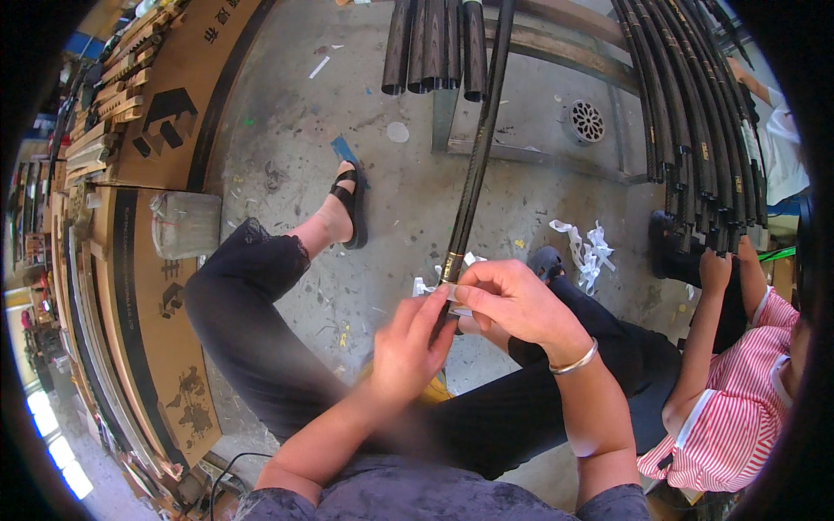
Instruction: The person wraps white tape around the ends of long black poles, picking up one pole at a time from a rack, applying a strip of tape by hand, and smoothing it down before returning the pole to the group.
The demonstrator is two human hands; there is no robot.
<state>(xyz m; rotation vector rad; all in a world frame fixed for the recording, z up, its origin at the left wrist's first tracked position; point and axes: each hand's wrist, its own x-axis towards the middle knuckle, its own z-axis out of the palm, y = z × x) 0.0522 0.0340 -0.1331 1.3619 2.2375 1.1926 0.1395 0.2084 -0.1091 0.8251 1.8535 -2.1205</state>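
A long black tube [478, 165] with a woven sheen and a gold-marked band near its lower end runs from the top of the view down to my hands. My left hand [407, 343] is closed round that lower end, its fingertips pressed against it. With thumb and forefinger, my right hand [519, 304] pinches a small white strip [455, 293] lying against the tube. A silver bangle [575, 359] circles my right wrist. Fingers hide part of the tube's end and of the strip.
Several dark tubes [430, 48] rest on a metal frame [556, 161] ahead; more tubes [695, 113] hang at the right. Crumpled white strips [591, 256] litter the floor. A co-worker in a striped shirt [738, 408] sits close right. Cardboard boxes [165, 321] and a clear bin [185, 224] stand left.
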